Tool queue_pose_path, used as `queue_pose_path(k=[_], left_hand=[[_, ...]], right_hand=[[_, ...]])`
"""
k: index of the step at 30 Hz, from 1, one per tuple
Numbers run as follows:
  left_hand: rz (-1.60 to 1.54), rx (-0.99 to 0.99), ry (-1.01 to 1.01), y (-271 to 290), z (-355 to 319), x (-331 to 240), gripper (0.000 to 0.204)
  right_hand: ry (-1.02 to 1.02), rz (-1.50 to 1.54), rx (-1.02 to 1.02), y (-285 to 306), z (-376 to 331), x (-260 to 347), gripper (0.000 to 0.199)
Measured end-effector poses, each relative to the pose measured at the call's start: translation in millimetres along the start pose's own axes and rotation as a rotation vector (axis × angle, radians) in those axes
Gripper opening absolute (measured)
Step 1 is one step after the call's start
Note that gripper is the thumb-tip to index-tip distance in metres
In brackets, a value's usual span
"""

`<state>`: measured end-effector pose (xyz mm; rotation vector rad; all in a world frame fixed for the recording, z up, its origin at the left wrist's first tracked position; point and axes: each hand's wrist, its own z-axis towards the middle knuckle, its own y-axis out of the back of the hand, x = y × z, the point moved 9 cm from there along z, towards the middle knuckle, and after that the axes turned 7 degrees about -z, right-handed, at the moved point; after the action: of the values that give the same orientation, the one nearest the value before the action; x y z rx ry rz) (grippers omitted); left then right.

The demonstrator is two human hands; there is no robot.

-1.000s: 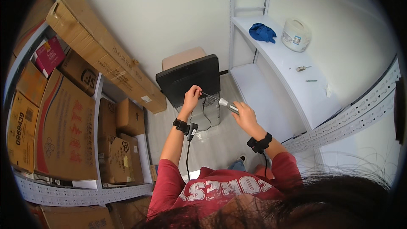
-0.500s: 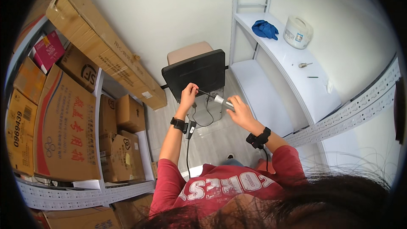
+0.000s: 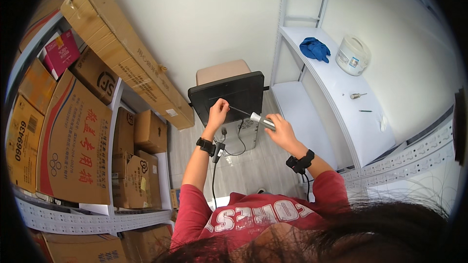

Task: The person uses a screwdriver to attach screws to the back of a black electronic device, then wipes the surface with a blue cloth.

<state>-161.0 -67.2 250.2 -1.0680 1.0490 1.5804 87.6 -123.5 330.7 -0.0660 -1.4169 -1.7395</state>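
A screwdriver (image 3: pixel 263 121) with a grey handle, pale collar and long thin shaft is gripped in my right hand (image 3: pixel 281 131). Its shaft slants up and left to the closed fingertips of my left hand (image 3: pixel 219 111). Those fingers pinch at the tip; whatever small thing sits between them is hidden. Both hands are in front of a black rectangular panel (image 3: pixel 226 92), which stands tilted over a grey metal box (image 3: pixel 248 139). A dark cable (image 3: pixel 242 139) hangs in a loop beside that box. Behind the panel shows a beige rounded piece (image 3: pixel 222 70).
Shelves with cardboard boxes (image 3: pixel 73 141) fill the left side, and a long carton (image 3: pixel 129 53) leans there. On the right, a white shelf (image 3: pixel 341 97) bears a blue cloth (image 3: pixel 315 49), a whitish round tub (image 3: pixel 353 55), a small metal-tipped piece (image 3: pixel 357 96) and a thin dark rod (image 3: pixel 365 111).
The view has shifted slightly, so the shelves and panel appear lower. Both hands keep their hold, with the screwdriver still running between them.
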Motion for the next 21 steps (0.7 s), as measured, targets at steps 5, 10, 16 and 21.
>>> queue_pose_path(k=[5, 10, 16, 21], left_hand=[[0.072, -0.029, -0.017, -3.0, 4.6, 6.1, 0.011], [0.082, -0.081, 0.011, -0.6, 10.2, 23.2, 0.01], [0.069, -0.151, -0.033, -8.0, -2.1, 35.8, 0.011], [0.013, -0.253, -0.045, -9.7, -9.7, 76.1, 0.01]], right_hand=[[0.037, 0.037, 0.053, -4.0, 8.6, -9.3, 0.038], [0.121, 0.177, -0.016, 0.8, 19.0, -14.7, 0.038], [0.228, 0.273, -0.123, 3.6, 31.0, -14.3, 0.037], [0.215, 0.349, -0.162, -22.1, 24.9, -29.7, 0.037]])
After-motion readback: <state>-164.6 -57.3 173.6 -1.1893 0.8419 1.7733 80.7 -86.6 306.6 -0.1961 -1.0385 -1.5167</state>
